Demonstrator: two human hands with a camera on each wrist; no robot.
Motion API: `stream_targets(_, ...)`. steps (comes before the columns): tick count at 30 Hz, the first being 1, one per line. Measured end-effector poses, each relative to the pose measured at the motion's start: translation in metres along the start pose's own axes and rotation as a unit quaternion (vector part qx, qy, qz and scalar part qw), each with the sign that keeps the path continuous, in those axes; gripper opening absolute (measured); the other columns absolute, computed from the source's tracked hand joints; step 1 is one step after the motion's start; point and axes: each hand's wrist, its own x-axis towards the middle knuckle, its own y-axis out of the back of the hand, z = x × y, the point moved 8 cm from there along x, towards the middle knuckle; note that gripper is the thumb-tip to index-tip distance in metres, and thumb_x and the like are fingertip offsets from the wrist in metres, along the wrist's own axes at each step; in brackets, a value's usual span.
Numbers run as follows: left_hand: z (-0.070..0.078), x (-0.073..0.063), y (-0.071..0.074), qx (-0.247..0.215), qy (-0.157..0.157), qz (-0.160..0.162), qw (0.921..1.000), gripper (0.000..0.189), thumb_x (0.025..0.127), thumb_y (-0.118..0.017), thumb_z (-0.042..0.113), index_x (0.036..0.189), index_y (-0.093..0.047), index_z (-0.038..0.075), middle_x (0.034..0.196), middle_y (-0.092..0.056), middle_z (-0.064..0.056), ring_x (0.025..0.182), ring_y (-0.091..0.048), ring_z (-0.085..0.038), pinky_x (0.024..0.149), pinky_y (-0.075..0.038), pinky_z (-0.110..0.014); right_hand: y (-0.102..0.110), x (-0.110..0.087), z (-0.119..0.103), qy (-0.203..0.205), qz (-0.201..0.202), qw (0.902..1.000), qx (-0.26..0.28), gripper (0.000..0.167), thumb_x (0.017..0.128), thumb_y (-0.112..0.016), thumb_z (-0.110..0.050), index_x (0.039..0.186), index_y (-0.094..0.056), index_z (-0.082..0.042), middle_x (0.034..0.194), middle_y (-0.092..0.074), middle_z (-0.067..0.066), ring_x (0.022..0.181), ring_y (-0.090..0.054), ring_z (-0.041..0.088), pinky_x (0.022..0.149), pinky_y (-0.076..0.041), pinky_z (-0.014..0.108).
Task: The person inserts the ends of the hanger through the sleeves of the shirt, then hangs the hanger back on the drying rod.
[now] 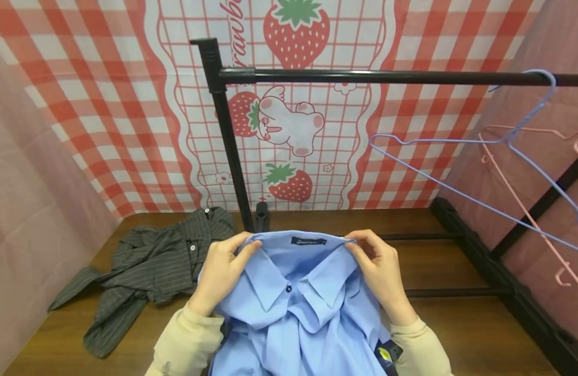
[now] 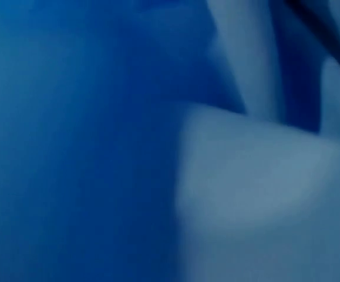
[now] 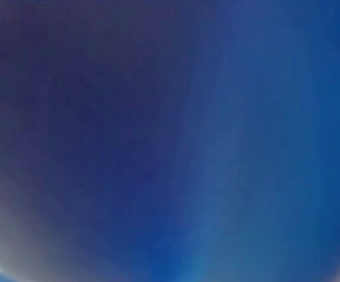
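Head view: You hold the light blue shirt (image 1: 298, 334) up by its collar, on your side of the black rack (image 1: 230, 149), before the foot of its upright post. Your left grip (image 1: 223, 271) is closed to a pinch, thumb against fingers, on one end of the collar's upper edge; your right grip (image 1: 378, 269) pinches the opposite end likewise. The neck label (image 1: 309, 241) faces you. A dark striped shirt (image 1: 152, 261) lies crumpled on the table (image 1: 453, 334), left of the rack's post. A blue hanger (image 1: 439, 140) hangs from the rack's top bar; a pink hanger (image 1: 510, 183) shows behind it, at the rack's right.

Findings on risk: you have only the collar's edge, so the weight of loose cloth below could drag it out of either pinch. Lifting one side sooner would likely skew the collar. Swinging right towards the rack could snag a sleeve on the blue hanger.

Left wrist view: blurred blue and pale fabric (image 2: 263, 182) fills it; you cannot judge the grip here.

Right wrist view: a dark and blue blur only; the grip's state cannot be told from it
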Motion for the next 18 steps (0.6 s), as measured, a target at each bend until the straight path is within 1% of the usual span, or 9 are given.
stream_targets(2, -0.002, 0.0, -0.001, 0.005, 0.013, -0.004, 0.9999, 0.011, 0.088, -0.059, 0.026, 0.09, -0.067, 0.021, 0.08, -0.067, 0.008, 0.064, -0.053, -0.003, 0.059, -0.044, -0.022, -0.001, 0.0, -0.001, 0.004, 0.003, 1.0, -0.004, 0.015, 0.08, -0.064, 0.004, 0.09, -0.065, -0.008, 0.084, -0.065, -0.001, 0.066, -0.055, 0.007, 0.056, -0.042, 0.015)
stream_targets(3, -0.002, 0.0, -0.001, 0.006, 0.018, -0.008, 0.9998, 0.011, 0.089, -0.058, 0.028, 0.092, -0.067, 0.022, 0.082, -0.067, 0.008, 0.066, -0.056, -0.003, 0.061, -0.045, -0.023, -0.001, 0.0, -0.005, 0.002, 0.002, 1.0, -0.004, 0.015, 0.079, -0.064, 0.005, 0.089, -0.065, -0.006, 0.084, -0.065, 0.001, 0.067, -0.055, 0.006, 0.057, -0.042, 0.015)
stream_targets(5, -0.002, -0.001, -0.003, 0.011, 0.024, -0.021, 0.9994, 0.014, 0.09, -0.056, 0.03, 0.099, -0.065, 0.025, 0.088, -0.068, 0.007, 0.074, -0.06, -0.005, 0.067, -0.047, -0.027, -0.001, 0.0, -0.009, -0.002, -0.001, 1.0, -0.002, 0.015, 0.079, -0.064, 0.005, 0.09, -0.065, -0.004, 0.084, -0.066, 0.006, 0.071, -0.057, 0.003, 0.062, -0.043, 0.013)
stream_targets(7, -0.001, -0.001, -0.004, 0.016, 0.025, -0.033, 0.999, 0.018, 0.091, -0.055, 0.03, 0.107, -0.062, 0.027, 0.096, -0.068, 0.006, 0.084, -0.063, -0.008, 0.073, -0.048, -0.03, -0.001, 0.0, -0.009, -0.004, -0.006, 0.9999, -0.008, 0.017, 0.079, -0.065, 0.003, 0.093, -0.066, -0.005, 0.087, -0.067, 0.007, 0.076, -0.057, -0.001, 0.067, -0.044, 0.012)
stream_targets(9, -0.001, -0.002, -0.004, 0.011, 0.023, -0.038, 0.9989, 0.022, 0.091, -0.055, 0.029, 0.112, -0.06, 0.027, 0.101, -0.067, 0.004, 0.089, -0.063, -0.011, 0.076, -0.048, -0.033, -0.003, -0.001, -0.01, -0.003, -0.018, 0.9997, -0.018, 0.019, 0.08, -0.065, 0.0, 0.098, -0.066, -0.006, 0.091, -0.068, 0.006, 0.083, -0.057, -0.003, 0.074, -0.044, 0.011)
stream_targets(11, -0.001, -0.002, -0.003, 0.008, 0.02, -0.041, 0.9989, 0.023, 0.091, -0.055, 0.027, 0.114, -0.059, 0.026, 0.102, -0.067, 0.004, 0.09, -0.063, -0.011, 0.076, -0.048, -0.033, -0.004, -0.002, -0.003, 0.003, -0.027, 0.9992, -0.03, 0.024, 0.08, -0.066, -0.003, 0.104, -0.065, -0.01, 0.096, -0.067, 0.003, 0.088, -0.057, -0.004, 0.078, -0.044, 0.012)
stream_targets(14, -0.002, -0.002, -0.003, 0.001, 0.015, -0.033, 0.9994, 0.02, 0.09, -0.056, 0.026, 0.11, -0.061, 0.024, 0.099, -0.067, 0.005, 0.087, -0.063, -0.009, 0.075, -0.048, -0.032, -0.001, -0.001, -0.007, 0.015, -0.032, 0.999, -0.03, 0.027, 0.081, -0.065, -0.003, 0.107, -0.063, -0.009, 0.1, -0.067, 0.005, 0.092, -0.057, -0.001, 0.08, -0.043, 0.012)
stream_targets(18, -0.003, 0.0, -0.003, -0.004, 0.015, -0.024, 0.9996, 0.019, 0.09, -0.057, 0.026, 0.108, -0.062, 0.023, 0.097, -0.067, 0.005, 0.086, -0.062, -0.008, 0.075, -0.048, -0.031, 0.014, 0.005, -0.007, 0.01, -0.008, 0.9999, -0.01, 0.023, 0.084, -0.061, 0.0, 0.106, -0.063, -0.006, 0.099, -0.067, 0.008, 0.093, -0.058, 0.0, 0.081, -0.043, 0.012)
